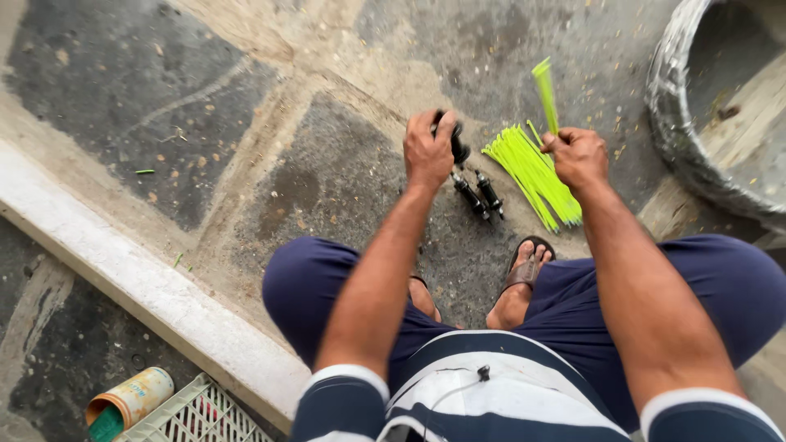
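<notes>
Rough stone paving (327,176) lies under a seated person. Their left hand (429,150) is clenched around a black hub-like part (458,143), with two black axle pieces (479,195) just below it on the ground. Their right hand (578,155) pinches a few neon-yellow spokes (545,94), which point up and away; the loose bundle (532,176) lies between both hands, nearer the right.

Can: a labelled cylindrical can (131,399) lies on its side at the stone floor's bottom-left corner, just beside the white crate.
Label colours: cream-yellow wrap, orange rim, green open end.
</notes>
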Tool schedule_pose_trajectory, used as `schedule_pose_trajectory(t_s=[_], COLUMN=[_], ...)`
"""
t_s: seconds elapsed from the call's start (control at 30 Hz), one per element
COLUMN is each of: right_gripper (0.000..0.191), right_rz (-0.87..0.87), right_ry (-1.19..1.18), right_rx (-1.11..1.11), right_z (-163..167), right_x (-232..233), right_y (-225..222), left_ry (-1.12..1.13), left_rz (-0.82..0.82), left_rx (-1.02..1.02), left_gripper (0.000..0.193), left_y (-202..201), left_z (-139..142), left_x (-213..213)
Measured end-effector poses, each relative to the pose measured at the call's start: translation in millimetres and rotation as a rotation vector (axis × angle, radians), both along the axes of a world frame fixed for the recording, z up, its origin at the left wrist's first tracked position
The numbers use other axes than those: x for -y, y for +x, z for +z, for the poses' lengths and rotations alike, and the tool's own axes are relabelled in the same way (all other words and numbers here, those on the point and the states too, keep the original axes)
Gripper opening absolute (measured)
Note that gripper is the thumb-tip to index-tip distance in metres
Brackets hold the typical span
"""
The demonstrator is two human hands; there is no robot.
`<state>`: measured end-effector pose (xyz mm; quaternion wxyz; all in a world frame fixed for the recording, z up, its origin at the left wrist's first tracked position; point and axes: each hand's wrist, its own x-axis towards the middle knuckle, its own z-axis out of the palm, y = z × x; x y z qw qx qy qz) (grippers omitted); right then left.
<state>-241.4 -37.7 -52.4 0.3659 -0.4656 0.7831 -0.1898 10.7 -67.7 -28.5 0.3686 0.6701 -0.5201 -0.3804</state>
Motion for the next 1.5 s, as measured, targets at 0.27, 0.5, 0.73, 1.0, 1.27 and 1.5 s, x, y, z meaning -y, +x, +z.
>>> schedule_pose_trajectory(t_s=[0.27, 0.5, 0.73, 1.0, 1.27, 1.5], right_gripper=[0.012, 0.013, 0.022, 0.026, 0.026, 0.025], right_rz=[0.006, -0.022, 0.066, 0.244, 0.249, 0.227], right_ry=[-0.425, -0.610, -0.782, -0.965, -0.940, -0.968], right_rx=[1.030, 1.050, 0.825, 0.609, 0.608, 0.605], right_z=[130, 175, 202, 218, 246, 234], right_x=[-28, -53, -75, -70, -70, -66], right_y=[7, 36, 70, 78, 83, 77], left_ry=[-0.327, -0.392, -0.451, -0.473, -0.527, -0.523], left_rz=[-0.331, -0.242, -0.338, -0.360, -0.318, -0.359], left_rx=[-0.091, -0.162, -0.214, -0.123, -0.026, 0.019], left_gripper=[0.035, 0.030, 0.022, 0.022, 0.024, 0.025], left_y=[57, 67, 74, 70, 69, 65], left_z=[171, 157, 134, 133, 127, 127], left_x=[-30, -64, -66, -64, -63, -64])
